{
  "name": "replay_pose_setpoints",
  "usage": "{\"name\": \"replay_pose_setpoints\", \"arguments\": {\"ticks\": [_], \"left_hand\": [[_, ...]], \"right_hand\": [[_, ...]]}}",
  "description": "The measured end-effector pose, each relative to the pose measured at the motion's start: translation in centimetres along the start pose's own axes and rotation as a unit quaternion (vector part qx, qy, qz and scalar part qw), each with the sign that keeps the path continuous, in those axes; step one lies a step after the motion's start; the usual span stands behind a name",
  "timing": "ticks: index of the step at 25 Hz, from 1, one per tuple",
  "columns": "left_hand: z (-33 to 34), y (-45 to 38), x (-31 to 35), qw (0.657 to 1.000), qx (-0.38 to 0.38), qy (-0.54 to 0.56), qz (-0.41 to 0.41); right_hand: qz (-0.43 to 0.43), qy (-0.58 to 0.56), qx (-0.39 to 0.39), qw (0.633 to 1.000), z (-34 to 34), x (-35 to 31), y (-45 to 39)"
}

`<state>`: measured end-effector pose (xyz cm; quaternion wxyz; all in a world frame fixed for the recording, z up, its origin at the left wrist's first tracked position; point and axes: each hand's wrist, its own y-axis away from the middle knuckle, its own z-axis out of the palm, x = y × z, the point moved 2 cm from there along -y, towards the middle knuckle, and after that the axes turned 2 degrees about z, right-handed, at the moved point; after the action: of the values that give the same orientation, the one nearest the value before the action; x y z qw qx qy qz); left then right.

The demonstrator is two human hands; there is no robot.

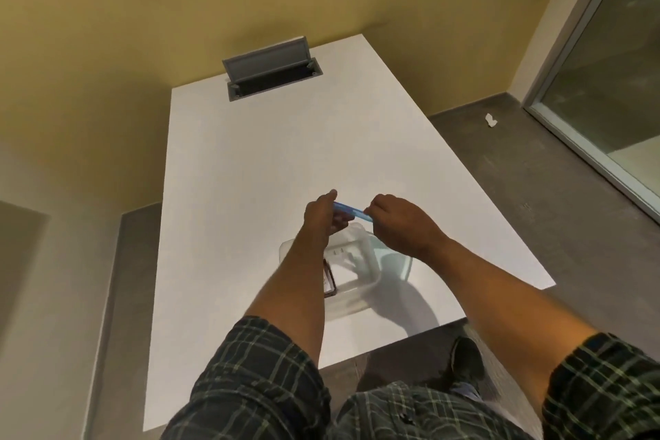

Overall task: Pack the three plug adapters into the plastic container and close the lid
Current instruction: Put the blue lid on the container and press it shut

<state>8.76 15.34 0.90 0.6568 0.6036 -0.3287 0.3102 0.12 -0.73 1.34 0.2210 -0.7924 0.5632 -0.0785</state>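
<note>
A white table (285, 154) with an open grey cable hatch (269, 68) at its far end stands against mustard-yellow walls (143, 11); grey floor (518, 161), glass partition (614, 57) at right.

Blue lid (350, 210) held edge-on above clear plastic container (360, 261). Container open, upright on table. Adapters (330, 280) inside; count unclear.

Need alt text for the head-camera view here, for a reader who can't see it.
Both hands hold a blue lid between them, left hand and right hand at its ends, above an open clear plastic container on a white table. White adapters seem to lie inside; a dark item shows at its left wall. A raised grey cable hatch sits at the far end.
</note>
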Motion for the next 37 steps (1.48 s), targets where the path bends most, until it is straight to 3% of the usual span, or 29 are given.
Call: {"name": "replay_pose_setpoints", "arguments": {"ticks": [3,6,8,11,13,15,17,19,22,25,28,32,37], "left_hand": [[-3.9,0.3,-0.5,0.988,0.055,0.147,0.004],[-7.6,1.3,-1.5,0.979,0.070,0.190,-0.004],[-10.0,2.0,-2.3,0.978,0.049,0.202,-0.016],[-12.3,3.0,-3.6,0.974,-0.007,0.222,-0.030],[-13.2,3.5,-4.6,0.978,-0.014,0.205,-0.017],[-13.7,3.6,-5.9,0.983,0.009,0.185,-0.008],[-14.1,3.5,-7.4,0.982,0.036,0.184,-0.019],[-14.2,3.5,-8.4,0.984,0.048,0.171,-0.024],[-14.4,3.5,-8.6,0.992,0.049,0.118,-0.013],[-14.9,3.6,-8.2,0.995,0.092,-0.019,0.033],[-16.0,3.2,-8.0,0.967,0.143,-0.186,0.096],[-16.6,2.8,-8.3,0.934,0.149,-0.310,0.093],[-16.1,2.6,-8.3,0.913,0.149,-0.377,0.047]], "right_hand": [[-0.106,0.022,-0.005,0.994,1.7,-2.2,-0.6],[-0.136,-0.018,-0.037,0.990,2.6,-3.1,-0.7],[-0.057,-0.071,-0.048,0.995,2.8,-3.1,-0.2],[0.142,-0.106,-0.053,0.983,3.6,-2.6,0.8],[0.289,-0.150,-0.085,0.942,4.5,-2.2,1.1],[0.411,-0.239,-0.121,0.871,5.4,-1.9,1.2],[0.454,-0.290,-0.143,0.831,6.1,-1.9,1.3],[0.443,-0.295,-0.169,0.829,6.6,-2.0,1.5],[0.428,-0.296,-0.175,0.836,6.9,-2.0,1.8],[0.421,-0.304,-0.166,0.838,7.3,-1.8,1.9],[0.422,-0.291,-0.150,0.845,7.2,-1.7,1.7],[0.432,-0.296,-0.140,0.840,7.1,-1.5,1.2],[0.429,-0.300,-0.161,0.837,7.2,-1.8,0.7]]}}
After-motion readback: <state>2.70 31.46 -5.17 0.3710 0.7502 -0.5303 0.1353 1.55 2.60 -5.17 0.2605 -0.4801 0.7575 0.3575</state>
